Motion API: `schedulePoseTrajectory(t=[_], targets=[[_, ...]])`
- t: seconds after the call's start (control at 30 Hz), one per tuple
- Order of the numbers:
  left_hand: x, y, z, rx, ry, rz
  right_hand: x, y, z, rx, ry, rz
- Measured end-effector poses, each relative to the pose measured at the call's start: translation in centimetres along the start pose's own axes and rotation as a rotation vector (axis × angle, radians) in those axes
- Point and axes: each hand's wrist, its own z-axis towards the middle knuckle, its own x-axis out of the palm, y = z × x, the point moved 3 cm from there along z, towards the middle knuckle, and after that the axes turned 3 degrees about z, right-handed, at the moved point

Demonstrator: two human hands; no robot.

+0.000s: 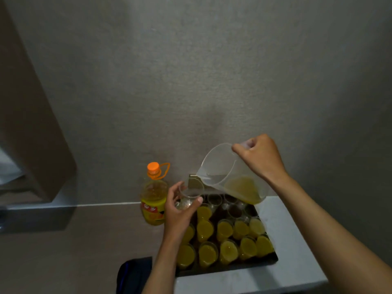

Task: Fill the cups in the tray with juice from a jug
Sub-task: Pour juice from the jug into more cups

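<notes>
Pouring is about to begin — the left hand (pixel 180 211) is curling its fingers and thumb round a clear plastic cup (pixel 189 198), lifting it above the tray's far-left corner, while the right hand (pixel 259 158) is gripping the handle of the clear jug (pixel 229 175) and tilting its spout toward the cup's rim at nine o'clock. Juice is pooling low in the jug; none appears to be crossing the spout yet. Next, I judge, the tilt needs deepening gently, with the spout kept over the cup's mouth. At ten o'clock from the tray, an orange-capped juice bottle (pixel 153 200) is standing on the counter, near the left wrist. The dark tray (pixel 273 258) is sitting on a white surface (pixel 292 240) — most cups in it are already full, and a few empty cups (pixel 234 211) are waiting at twelve o'clock, crowded under the jug.
</notes>
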Motion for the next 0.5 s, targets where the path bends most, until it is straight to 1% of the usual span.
schedulePoseTrajectory(t=[0.27,0.5], targets=[[-1.8,-1.6,-0.5,0.017,-0.018,0.011,-0.1,3.5,0.3,-0.113,0.106,-0.133],[-2.4,-2.2,-1.0,0.004,-0.007,0.017,-0.1,5.2,0.5,-0.147,0.114,-0.220]])
